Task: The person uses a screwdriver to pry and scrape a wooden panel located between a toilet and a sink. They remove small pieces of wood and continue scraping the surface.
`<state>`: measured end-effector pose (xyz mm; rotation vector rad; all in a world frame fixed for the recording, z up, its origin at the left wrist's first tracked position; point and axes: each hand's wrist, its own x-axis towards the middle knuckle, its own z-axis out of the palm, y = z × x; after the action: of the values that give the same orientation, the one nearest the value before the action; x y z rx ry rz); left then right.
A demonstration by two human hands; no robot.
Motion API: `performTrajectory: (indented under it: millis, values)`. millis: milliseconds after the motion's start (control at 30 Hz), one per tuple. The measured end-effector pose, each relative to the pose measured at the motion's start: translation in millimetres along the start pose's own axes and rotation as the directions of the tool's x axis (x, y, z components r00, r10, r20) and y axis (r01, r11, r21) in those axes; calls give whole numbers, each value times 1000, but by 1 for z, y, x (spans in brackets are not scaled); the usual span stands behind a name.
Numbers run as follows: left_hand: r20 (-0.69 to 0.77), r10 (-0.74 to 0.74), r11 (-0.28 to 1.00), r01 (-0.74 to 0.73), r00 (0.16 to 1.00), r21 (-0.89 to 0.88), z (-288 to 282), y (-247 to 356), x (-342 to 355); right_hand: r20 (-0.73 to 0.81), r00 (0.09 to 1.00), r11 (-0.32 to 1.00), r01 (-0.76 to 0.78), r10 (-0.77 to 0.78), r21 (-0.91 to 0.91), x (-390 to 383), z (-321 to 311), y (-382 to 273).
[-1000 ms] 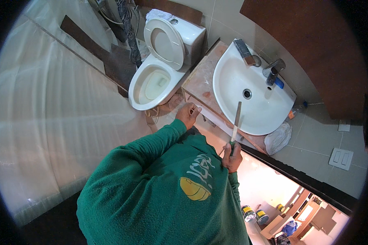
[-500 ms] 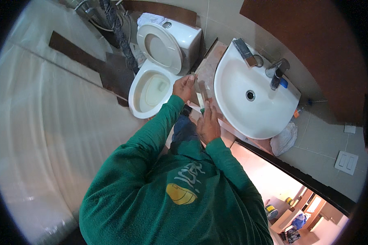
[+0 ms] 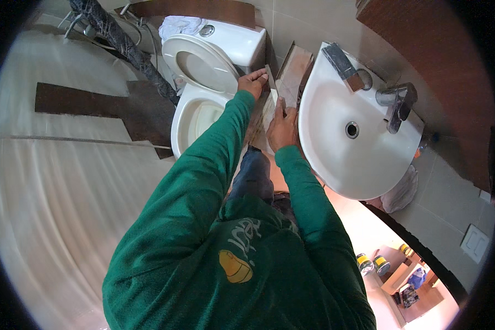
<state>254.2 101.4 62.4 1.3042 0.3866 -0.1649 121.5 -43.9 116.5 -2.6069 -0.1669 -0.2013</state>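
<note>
Between the toilet and the sink, both my hands are on a thin, narrow strip [image 3: 270, 80], greyish with a pale lower part; I cannot make out its exact kind. My left hand [image 3: 252, 84] pinches it near its far end, beside the toilet. Closer to me, my right hand [image 3: 282, 129] has its fingers closed at the near end, next to the sink's rim. Below the strip runs a brownish, dusty ledge [image 3: 296, 63], partly covered by my hands.
The white toilet [image 3: 182, 124] stands at left with its lid raised. At right is the white sink [image 3: 330, 159], with a tap [image 3: 399, 102] and a dark block [image 3: 341, 65] on its rim. A wrapped pipe [image 3: 132, 49] slants past translucent sheeting [image 3: 66, 192].
My view has shifted, and both hands have reached farther forward along the ledge with the strip. My left arm is more outstretched, covering more of the toilet bowl.
</note>
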Motion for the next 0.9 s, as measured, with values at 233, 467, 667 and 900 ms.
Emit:
performTrajectory:
  millis: [233, 467, 667, 900]
  values:
    - [16, -16, 1000, 15, 1000, 18, 3, -8, 11, 46, 992, 992, -122, 120, 32, -1, 14, 3]
    - [89, -48, 995, 55, 995, -77, -2, -32, 33, 53, 996, 998, -63, 65, -31, -3, 11, 6]
    - [12, -65, 998, 65, 998, -16, 6, -18, 20, 96, 988, 992, -122, 118, 34, -2, 5, 0]
    - [18, -24, 986, 27, 1000, -163, -3, -21, 0, 45, 997, 981, -67, 60, 180, -12, -10, -4]
